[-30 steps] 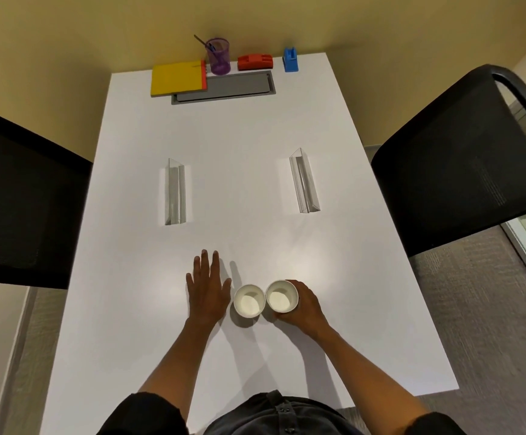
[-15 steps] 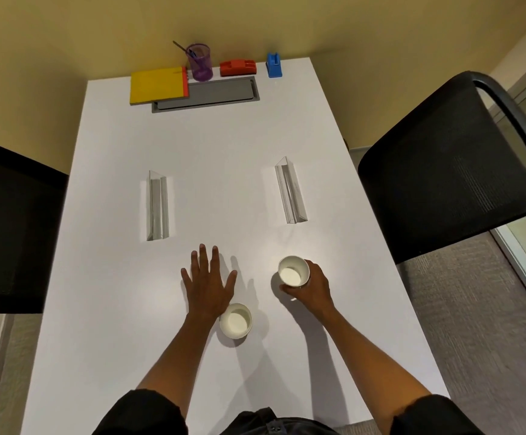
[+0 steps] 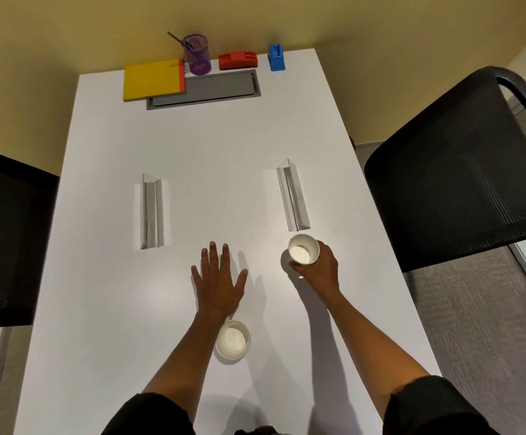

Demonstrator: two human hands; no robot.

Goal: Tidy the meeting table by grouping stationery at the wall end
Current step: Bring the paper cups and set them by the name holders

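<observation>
At the wall end of the white table (image 3: 192, 146) sit a yellow notebook (image 3: 151, 79), a purple pen cup (image 3: 196, 54) with a pen in it, a red stapler (image 3: 238, 60) and a blue holder (image 3: 276, 61). My right hand (image 3: 320, 268) grips a white paper cup (image 3: 303, 249) just below the right clear acrylic stand (image 3: 293, 199). My left hand (image 3: 218, 282) lies flat with fingers spread on the table. A second white paper cup (image 3: 233, 339) stands by my left wrist.
A left clear acrylic stand (image 3: 152, 211) sits mid-table. A grey cable hatch (image 3: 211, 91) is set into the table near the wall. Black mesh chairs flank the table, one at the left (image 3: 7, 240) and one at the right (image 3: 462, 171).
My right hand carried its cup away from the other cup, forward and to the right, up to the right acrylic stand. My left hand stayed flat on the table.
</observation>
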